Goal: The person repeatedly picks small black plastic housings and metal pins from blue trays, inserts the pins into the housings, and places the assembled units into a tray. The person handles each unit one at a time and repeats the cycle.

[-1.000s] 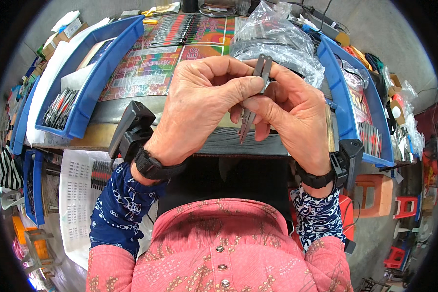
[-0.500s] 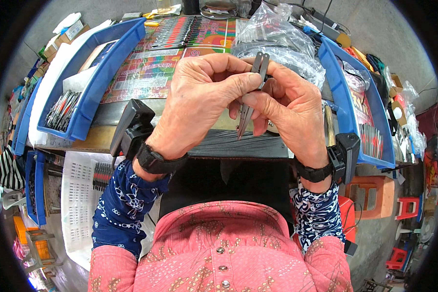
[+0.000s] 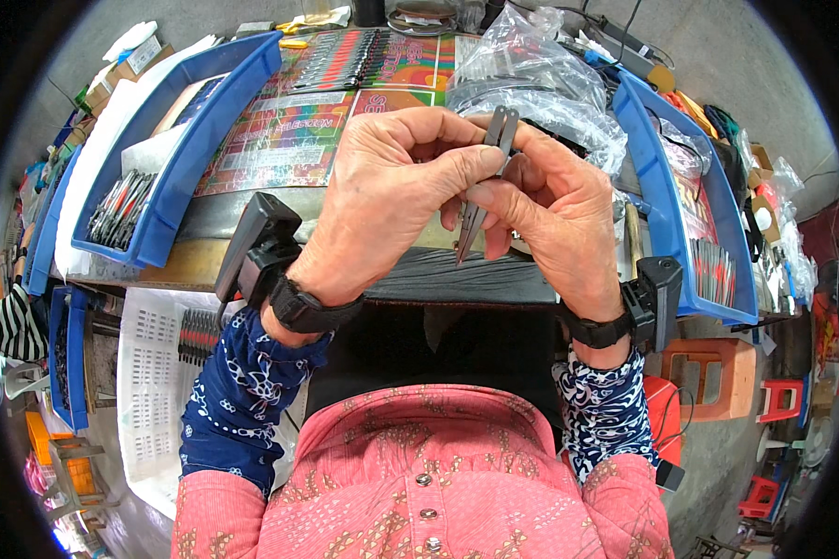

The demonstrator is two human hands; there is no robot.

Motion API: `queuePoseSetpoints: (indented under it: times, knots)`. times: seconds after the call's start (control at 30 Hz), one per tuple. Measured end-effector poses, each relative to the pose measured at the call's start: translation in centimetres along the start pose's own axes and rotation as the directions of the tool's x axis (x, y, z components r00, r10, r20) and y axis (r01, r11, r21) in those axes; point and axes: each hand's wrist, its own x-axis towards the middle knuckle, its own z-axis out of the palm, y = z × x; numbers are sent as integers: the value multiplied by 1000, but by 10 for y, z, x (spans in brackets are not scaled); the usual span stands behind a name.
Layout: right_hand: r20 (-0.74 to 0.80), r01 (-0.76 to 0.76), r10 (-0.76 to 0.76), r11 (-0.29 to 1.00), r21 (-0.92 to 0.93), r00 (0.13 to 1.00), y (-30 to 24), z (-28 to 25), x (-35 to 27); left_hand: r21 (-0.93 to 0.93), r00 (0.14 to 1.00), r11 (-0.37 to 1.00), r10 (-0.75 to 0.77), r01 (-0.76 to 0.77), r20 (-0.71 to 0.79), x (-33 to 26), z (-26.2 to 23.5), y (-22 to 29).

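Both of my hands are raised together over the workbench, pinching a pair of thin grey metal tweezers point(image 3: 489, 168). My left hand point(image 3: 382, 200) grips its upper part between thumb and fingers. My right hand point(image 3: 555, 210) holds it from the other side, fingers curled around the middle. The flat top end sticks up above my fingers and the pointed tips hang down below my palms. A black device is strapped to each wrist.
A blue tray point(image 3: 172, 177) with several similar metal pieces lies at the left. Another blue tray point(image 3: 671, 205) with more pieces lies at the right. Clear plastic bags point(image 3: 531, 84) and colourful printed sheets point(image 3: 289, 140) cover the bench. A white perforated crate point(image 3: 154, 382) stands lower left.
My hands have stayed together on the tweezers, with only a slight shift of the fingers.
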Motion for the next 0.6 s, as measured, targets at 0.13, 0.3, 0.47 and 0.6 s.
queuePoseSetpoints:
  times: [0.13,0.3,0.47,0.6]
  knots:
    - [0,-11,11,1000,9,1000,5,1,-3,0,1000,1000,-31,31,-3,-3,1,-4]
    - [23,-28,27,999,18,999,10,1,-11,4,995,995,-102,102,-18,-10,0,-10]
    - [35,-106,105,994,30,994,6,-7,-23,-66,958,961,-258,267,122,-26,-8,-14]
    - [85,-165,163,986,25,983,4,-15,-29,-139,856,870,-416,473,309,-39,-16,-13]
